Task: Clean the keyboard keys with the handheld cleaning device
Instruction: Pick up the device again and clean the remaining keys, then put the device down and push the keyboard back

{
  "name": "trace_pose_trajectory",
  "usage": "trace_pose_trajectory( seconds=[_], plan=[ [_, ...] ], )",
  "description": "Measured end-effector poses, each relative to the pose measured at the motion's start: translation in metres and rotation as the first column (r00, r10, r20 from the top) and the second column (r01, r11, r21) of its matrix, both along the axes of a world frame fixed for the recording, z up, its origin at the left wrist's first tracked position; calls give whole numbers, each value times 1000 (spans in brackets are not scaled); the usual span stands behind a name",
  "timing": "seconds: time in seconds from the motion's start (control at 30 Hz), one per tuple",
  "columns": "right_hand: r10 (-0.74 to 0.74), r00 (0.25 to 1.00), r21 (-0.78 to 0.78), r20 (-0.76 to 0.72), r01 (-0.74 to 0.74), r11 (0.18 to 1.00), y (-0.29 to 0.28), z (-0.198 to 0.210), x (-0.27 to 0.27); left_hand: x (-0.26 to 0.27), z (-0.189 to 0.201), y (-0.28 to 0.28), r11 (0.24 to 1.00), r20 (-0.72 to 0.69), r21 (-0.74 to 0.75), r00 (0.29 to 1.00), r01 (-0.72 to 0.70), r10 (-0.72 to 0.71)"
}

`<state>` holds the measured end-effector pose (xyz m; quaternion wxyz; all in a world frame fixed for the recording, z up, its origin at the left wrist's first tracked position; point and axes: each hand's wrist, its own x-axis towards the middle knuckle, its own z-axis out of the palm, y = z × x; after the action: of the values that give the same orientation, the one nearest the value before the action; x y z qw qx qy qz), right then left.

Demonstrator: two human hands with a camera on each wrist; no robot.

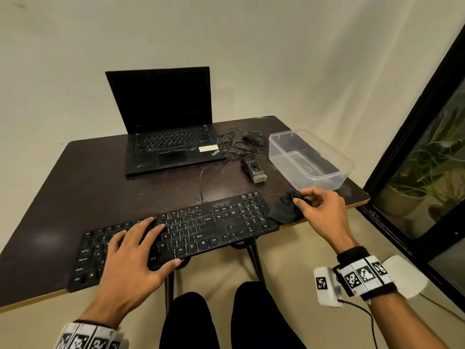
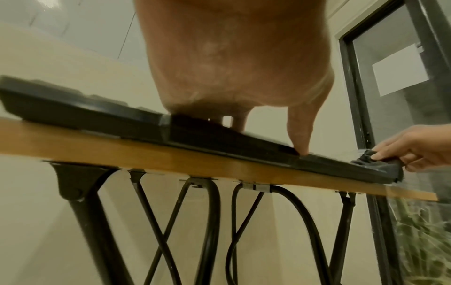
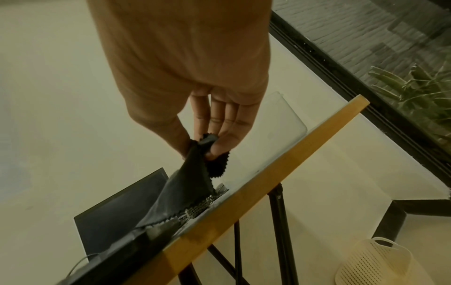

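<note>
**A:** Noting positions. The left hand [image 1: 130,250] lies flat on the keyboard [image 1: 176,233], fingers spread and straight over the letter keys, thumb at the near edge. Holding nothing. My guess is it pins the board so it won't slide while the other hand works.

**B:** And the right hand [image 1: 318,210]?

**A:** Off the keyboard's right end, thumb and fingertips pinched on a bunched corner of a black cloth [image 1: 284,210]. The rest of the cloth drapes down to the table [image 1: 75,172] and laps against the number-pad end. The wrist view shows the pinch plainly: the cloth hangs from the fingertips, its zigzag edge trailing onto the board.

**B:** Where's the cleaning brush?

**A:** The brush [image 1: 254,170] lies on the table beyond the keyboard, bristles toward us, between the laptop [image 1: 171,137] and the clear plastic tub [image 1: 309,157]. Neither hand touches it. It sits forward and a little left of the right hand, well apart from the left.

**B:** So the keys aren't being brushed yet?

**A:** Seemingly not. The right hand is the nearer one, but it's busy with the cloth; I'd judge it must let go first, or move the cloth aside, before reaching for the brush. A mouse [image 1: 254,137] and its tangled cord [image 1: 234,147] lie just behind, so that reach wants some care.
</note>
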<state>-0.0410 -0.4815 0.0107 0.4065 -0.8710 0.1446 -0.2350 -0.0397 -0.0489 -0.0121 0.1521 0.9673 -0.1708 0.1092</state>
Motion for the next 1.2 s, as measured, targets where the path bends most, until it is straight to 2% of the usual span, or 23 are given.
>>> trace_pose_trajectory(
  seconds=[0.13, 0.3, 0.4, 0.5, 0.6, 0.77, 1.03, 1.2],
  plan=[
    [6, 1000, 47, 20, -7, 999, -3, 7, 2, 20, 31, -44, 995, -18, -45, 996, 85, -86],
    [13, 996, 73, 94, -20, 997, -14, 21, 6, 84, 85, -154, 966, -139, 8, 957, 257, -253],
    [3, 990, 54, 138, -11, 998, -31, 35, 6, 135, 94, -211, 959, -252, 100, 939, 265, -234],
    [-17, 983, 22, 185, 13, 1000, -57, 54, 4, 182, 84, -247, 965, -365, 136, 917, 226, -163],
    [-42, 976, -21, 216, 47, 999, -86, 73, 4, 215, 75, -267, 961, -428, 173, 895, 216, -124],
    [-64, 976, -47, 209, 76, 996, -121, 93, 14, 236, 68, -289, 971, -504, 138, 858, 197, -102],
    [-59, 989, -16, 135, 62, 998, -129, 89, 42, 226, 67, -283, 987, -427, 89, 900, 137, -87],
    [-55, 988, 2, 145, 55, 998, -132, 96, 50, 202, 96, -278, 984, -328, -81, 929, 156, -174]
  ],
)
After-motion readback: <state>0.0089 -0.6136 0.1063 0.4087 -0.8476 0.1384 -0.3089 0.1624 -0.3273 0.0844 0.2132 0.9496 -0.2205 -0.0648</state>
